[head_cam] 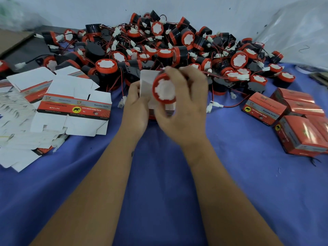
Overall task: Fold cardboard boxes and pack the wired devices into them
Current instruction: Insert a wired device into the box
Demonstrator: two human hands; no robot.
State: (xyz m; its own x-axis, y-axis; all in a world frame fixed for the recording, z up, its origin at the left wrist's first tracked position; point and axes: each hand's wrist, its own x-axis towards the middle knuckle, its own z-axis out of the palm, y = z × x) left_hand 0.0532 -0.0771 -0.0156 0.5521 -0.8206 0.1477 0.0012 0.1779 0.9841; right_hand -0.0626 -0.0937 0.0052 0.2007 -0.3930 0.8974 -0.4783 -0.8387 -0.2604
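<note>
Both hands are working at the centre of the blue cloth-covered bench [159,174]. The right hand [184,110] is gripping a round black device with a red rim and white face [164,89], its fingers curled around the body, the white face turned toward the camera. The left hand [137,105] is holding a small white-and-red cardboard box [148,80], fingers wrapped around its left side, with the white flap standing up. The device is sitting right at the box, touching it; whether it is partly inside, I cannot tell, as the hand is blurring that spot.

Just beyond the hands, a big heap of matching red-and-black wired devices [177,47] is lying across the far side of the bench, red and black leads and white plug connectors tangling through it. On the left, a spread of flat unfolded white cardboard box blanks with red printed bands [74,107] is lying, overlapping one another. On the right, a cluster of closed glossy red boxes [292,118] is sitting close together, some touching. A crumpled clear plastic sheet [292,29] is lying at the far right.
</note>
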